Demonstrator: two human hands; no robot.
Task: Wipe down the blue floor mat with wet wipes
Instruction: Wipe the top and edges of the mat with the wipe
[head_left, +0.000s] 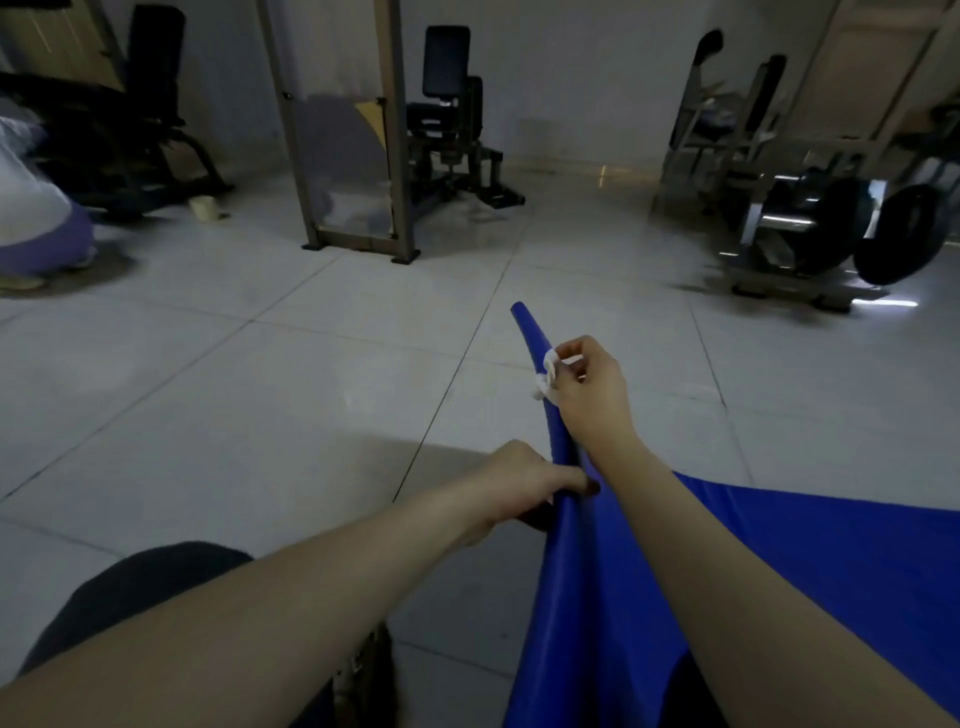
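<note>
The blue floor mat (587, 597) is lifted off the tiled floor, its left edge raised and running away from me to a far corner. My left hand (524, 486) grips that raised edge from the left, thumb lying across the blue surface. Farther along the same edge, my right hand (589, 389) pinches a small crumpled white wet wipe (546, 375) against the mat's rim. The rest of the mat spreads out to the lower right under my right forearm.
Light grey tiled floor (260, 415) lies around the mat. Gym machines stand at the back: a metal frame (353, 156), a black seat machine (452, 130), a weight machine with plates (831, 218). A person crouches at far left (36, 223). My dark-clothed knee (135, 592) is lower left.
</note>
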